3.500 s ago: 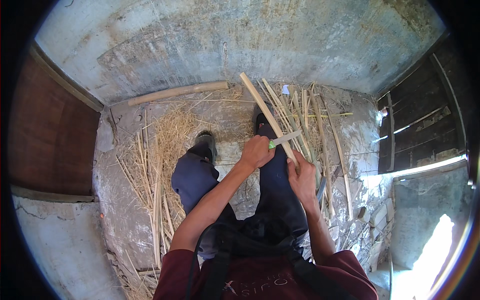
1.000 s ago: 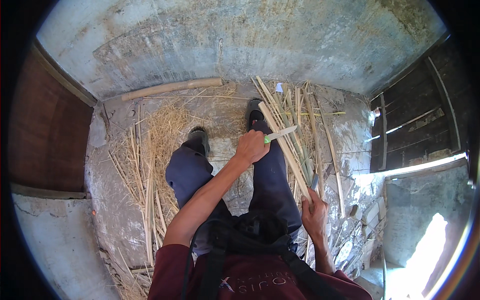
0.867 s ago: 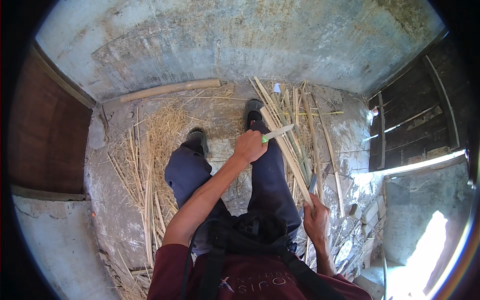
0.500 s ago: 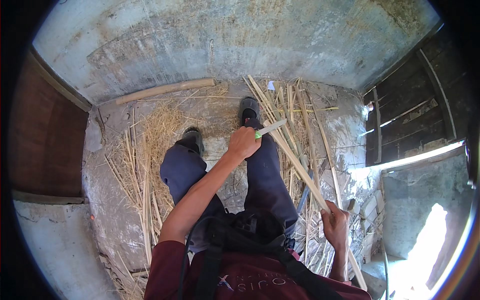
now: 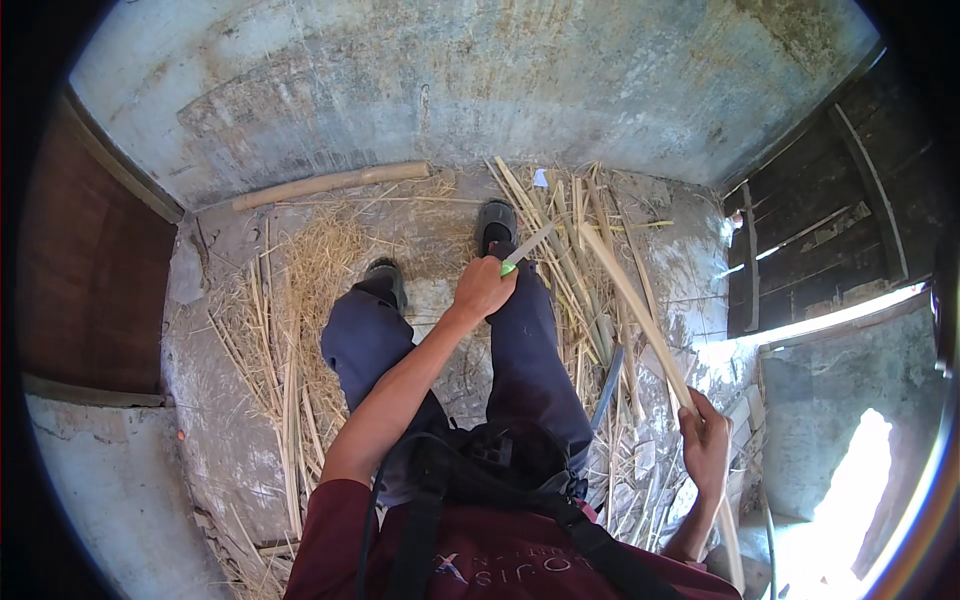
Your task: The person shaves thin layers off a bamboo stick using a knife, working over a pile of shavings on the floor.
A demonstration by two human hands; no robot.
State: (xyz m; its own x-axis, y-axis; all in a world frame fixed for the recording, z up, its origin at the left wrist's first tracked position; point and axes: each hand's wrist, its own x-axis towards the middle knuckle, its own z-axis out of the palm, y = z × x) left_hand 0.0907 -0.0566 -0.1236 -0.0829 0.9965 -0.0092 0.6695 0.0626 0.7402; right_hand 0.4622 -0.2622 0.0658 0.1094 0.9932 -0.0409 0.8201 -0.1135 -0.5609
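One knife, pale-bladed and green-handled, sits in the left hand, whose fingers are curled closed around the grip. Its blade slants up and to the right above the right foot, the tip just short of a long pale strip that looks like split bamboo; a narrow gap parts the two. The right hand, out beyond the right knee, has its thumb and fingers bent around that strip partway along its length. From there the strip runs up and leftward to a free end near the knife tip, and downward past the forearm toward the lower edge (it bows slightly, though the fisheye view may add to that). How tightly the right fingers press cannot be told.

The person's legs, in dark blue trousers, are parted, the left hand hanging over the right leg. Beside that leg lies a blue-grey flat bar, too little shown to identify. Several loose strips spread over the floor to the right, a small white scrap near their far ends. Straw-coloured shavings heap at the left, and a thick bamboo pole lies along the foot of the stained wall.
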